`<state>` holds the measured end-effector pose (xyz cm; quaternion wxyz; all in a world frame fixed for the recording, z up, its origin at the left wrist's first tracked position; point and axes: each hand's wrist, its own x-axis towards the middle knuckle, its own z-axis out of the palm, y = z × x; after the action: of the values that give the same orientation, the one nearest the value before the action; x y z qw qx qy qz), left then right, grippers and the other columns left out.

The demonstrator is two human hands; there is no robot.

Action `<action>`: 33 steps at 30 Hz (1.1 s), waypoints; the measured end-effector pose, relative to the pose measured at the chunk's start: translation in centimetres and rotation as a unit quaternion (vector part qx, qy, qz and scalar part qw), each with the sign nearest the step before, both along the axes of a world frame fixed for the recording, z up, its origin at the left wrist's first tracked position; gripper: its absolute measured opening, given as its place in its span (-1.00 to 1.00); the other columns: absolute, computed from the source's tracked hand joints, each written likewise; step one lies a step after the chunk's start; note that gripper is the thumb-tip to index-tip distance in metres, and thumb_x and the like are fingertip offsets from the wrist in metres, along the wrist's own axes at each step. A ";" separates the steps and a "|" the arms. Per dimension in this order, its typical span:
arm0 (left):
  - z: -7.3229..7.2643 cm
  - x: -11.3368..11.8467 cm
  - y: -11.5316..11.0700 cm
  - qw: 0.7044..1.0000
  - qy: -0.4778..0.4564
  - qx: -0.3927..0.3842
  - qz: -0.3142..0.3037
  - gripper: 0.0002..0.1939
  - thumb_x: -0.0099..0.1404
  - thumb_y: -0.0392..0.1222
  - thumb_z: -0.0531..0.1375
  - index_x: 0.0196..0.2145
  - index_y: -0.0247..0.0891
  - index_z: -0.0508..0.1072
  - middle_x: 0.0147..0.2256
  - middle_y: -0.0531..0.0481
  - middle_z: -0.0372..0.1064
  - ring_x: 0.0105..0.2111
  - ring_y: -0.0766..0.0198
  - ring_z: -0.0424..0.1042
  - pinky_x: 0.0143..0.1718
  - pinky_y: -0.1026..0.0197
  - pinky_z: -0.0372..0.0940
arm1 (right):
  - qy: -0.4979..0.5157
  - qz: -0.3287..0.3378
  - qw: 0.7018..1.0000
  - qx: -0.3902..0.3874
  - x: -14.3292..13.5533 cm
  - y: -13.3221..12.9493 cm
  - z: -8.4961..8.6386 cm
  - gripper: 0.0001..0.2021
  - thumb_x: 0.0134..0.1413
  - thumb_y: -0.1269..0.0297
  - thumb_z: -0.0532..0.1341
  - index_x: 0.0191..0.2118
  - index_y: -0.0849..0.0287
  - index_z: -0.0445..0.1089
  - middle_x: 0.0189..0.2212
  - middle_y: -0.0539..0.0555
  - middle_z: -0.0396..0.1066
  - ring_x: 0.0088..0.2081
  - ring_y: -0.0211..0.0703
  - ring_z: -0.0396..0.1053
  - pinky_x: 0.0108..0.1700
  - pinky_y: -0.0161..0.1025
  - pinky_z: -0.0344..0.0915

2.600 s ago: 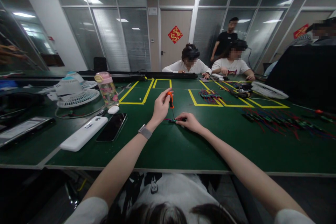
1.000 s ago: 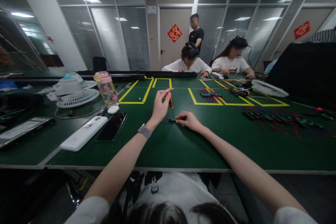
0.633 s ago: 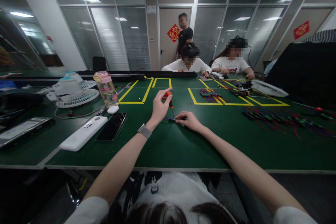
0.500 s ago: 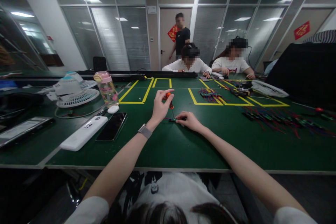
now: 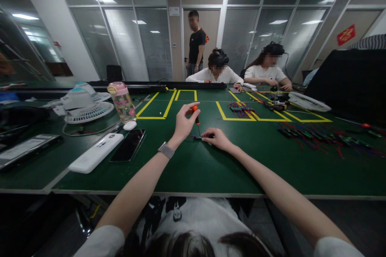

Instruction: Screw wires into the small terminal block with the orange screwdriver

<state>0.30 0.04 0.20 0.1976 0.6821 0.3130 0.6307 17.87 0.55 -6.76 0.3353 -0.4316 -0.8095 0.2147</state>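
Observation:
Near the middle of the green table (image 5: 181, 172), my left hand (image 5: 184, 122) grips the orange and black handle of a screwdriver (image 5: 197, 119). The screwdriver stands nearly upright, its tip down at a small green circuit board (image 5: 198, 137) that lies on the table. My right hand (image 5: 217, 137) pinches the right end of this board between thumb and fingers. Thin wires stick out at the board's left side. The exact contact of tip and board is too small to tell.
To the left are a black phone (image 5: 128, 145), a white device (image 5: 97, 152), a bottle (image 5: 122, 102) and a white fan (image 5: 87, 108). Wired boards (image 5: 328, 138) lie at the right, more (image 5: 241, 109) beyond my right hand. Two people sit across the table; another stands behind.
My hands have hardly moved; the screwdriver handle looks slightly turned. The standing person has shifted left, and the seated person at the right has moved their hands.

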 end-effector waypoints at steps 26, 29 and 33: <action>0.2 -0.1 -0.2 0.999 0.035 0.001 0.008 -0.71 0.36 -0.19 0.05 -0.01 -0.12 0.42 -0.15 -0.05 0.34 -0.17 0.30 0.37 -0.11 0.23 0.28 | 0.002 -0.001 1.000 0.000 0.0 0.0 0.0 -0.83 -0.04 0.30 0.29 -0.29 0.21 0.55 -0.41 0.07 0.45 -0.40 -0.23 0.36 -0.29 -0.28 0.27; 0.2 -0.1 -0.1 0.999 0.019 -0.019 -0.047 -0.65 0.38 -0.22 -0.01 0.09 -0.14 0.33 -0.06 -0.08 0.36 -0.13 0.28 0.40 -0.07 0.19 0.28 | 0.000 0.000 1.000 0.001 0.0 0.1 0.0 -0.82 -0.04 0.30 0.29 -0.28 0.23 0.55 -0.41 0.08 0.44 -0.40 -0.23 0.36 -0.29 -0.28 0.27; 0.1 0.2 -0.1 0.999 0.016 -0.005 -0.038 -0.68 0.34 -0.20 0.06 0.04 -0.17 0.36 -0.14 -0.07 0.41 -0.23 0.30 0.43 -0.15 0.21 0.32 | -0.002 -0.001 1.000 0.002 0.0 0.0 0.1 -0.82 -0.04 0.31 0.29 -0.28 0.23 0.55 -0.40 0.08 0.44 -0.39 -0.22 0.37 -0.28 -0.28 0.29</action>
<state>0.46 -0.01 0.26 0.2197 0.7024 0.2936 0.6101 17.85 0.56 -6.68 0.3342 -0.4324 -0.8102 0.2119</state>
